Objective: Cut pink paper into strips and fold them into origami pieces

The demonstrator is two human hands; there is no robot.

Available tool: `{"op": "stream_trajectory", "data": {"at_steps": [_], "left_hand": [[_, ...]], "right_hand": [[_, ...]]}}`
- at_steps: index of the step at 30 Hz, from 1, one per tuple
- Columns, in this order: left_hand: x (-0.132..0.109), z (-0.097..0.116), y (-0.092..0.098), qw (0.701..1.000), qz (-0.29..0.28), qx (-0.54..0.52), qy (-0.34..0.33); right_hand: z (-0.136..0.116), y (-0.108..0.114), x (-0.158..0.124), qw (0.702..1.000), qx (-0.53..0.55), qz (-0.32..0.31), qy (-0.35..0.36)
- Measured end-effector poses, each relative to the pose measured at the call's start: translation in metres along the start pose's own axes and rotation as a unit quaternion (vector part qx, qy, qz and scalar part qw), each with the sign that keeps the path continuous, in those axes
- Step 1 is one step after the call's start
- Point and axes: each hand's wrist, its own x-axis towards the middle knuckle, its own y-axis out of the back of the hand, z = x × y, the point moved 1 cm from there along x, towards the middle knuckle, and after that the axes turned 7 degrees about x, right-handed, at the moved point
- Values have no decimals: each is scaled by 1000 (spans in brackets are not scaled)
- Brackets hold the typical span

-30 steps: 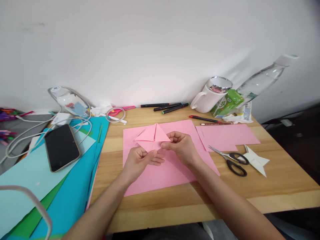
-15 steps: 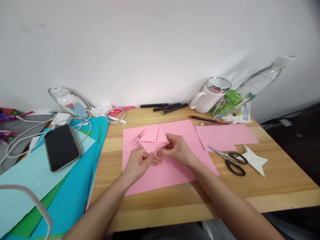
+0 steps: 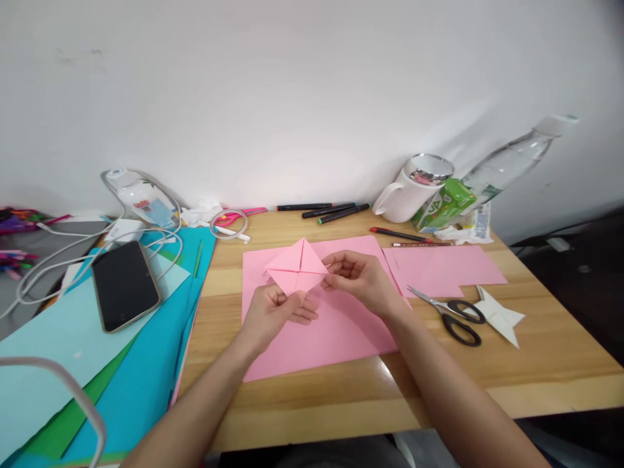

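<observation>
A folded pink paper [image 3: 298, 263], diamond-shaped with crease lines meeting near its centre, is held up over a large pink sheet [image 3: 322, 331]. My left hand [image 3: 277, 311] pinches its bottom corner between thumb and fingers. At the right corner, my right hand [image 3: 355, 279] has its thumb and fingertips closed on the paper's edge. To the right lie black-handled scissors [image 3: 451, 314], partly over a white folded paper star [image 3: 500, 315]. More pink paper [image 3: 429, 270] lies behind the scissors.
On the left, a phone [image 3: 125, 286] and a white cable rest on blue and green paper sheets [image 3: 146, 383]. Markers [image 3: 336, 211], a white mug [image 3: 409, 188], a green carton [image 3: 446, 205] and a clear bottle [image 3: 511, 159] stand or lie near the wall.
The folded paper has turned and now faces the camera more squarely, its four corners showing. My right hand has shifted right to the paper's right corner. The view has moved slightly.
</observation>
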Motion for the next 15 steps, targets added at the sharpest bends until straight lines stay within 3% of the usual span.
{"op": "stream_trajectory", "data": {"at_steps": [4,11,15], "left_hand": [[0,0,0,1000,2,-5,-2],[4,-3,3,1000,19,-11,-7],[7,-4,3,1000,3,-29,-6]], "right_hand": [[-3,1,0,1000,-15,16,7],[0,2,2,992,9,105,64],[0,-11,-2,988,-54,76,123]]}}
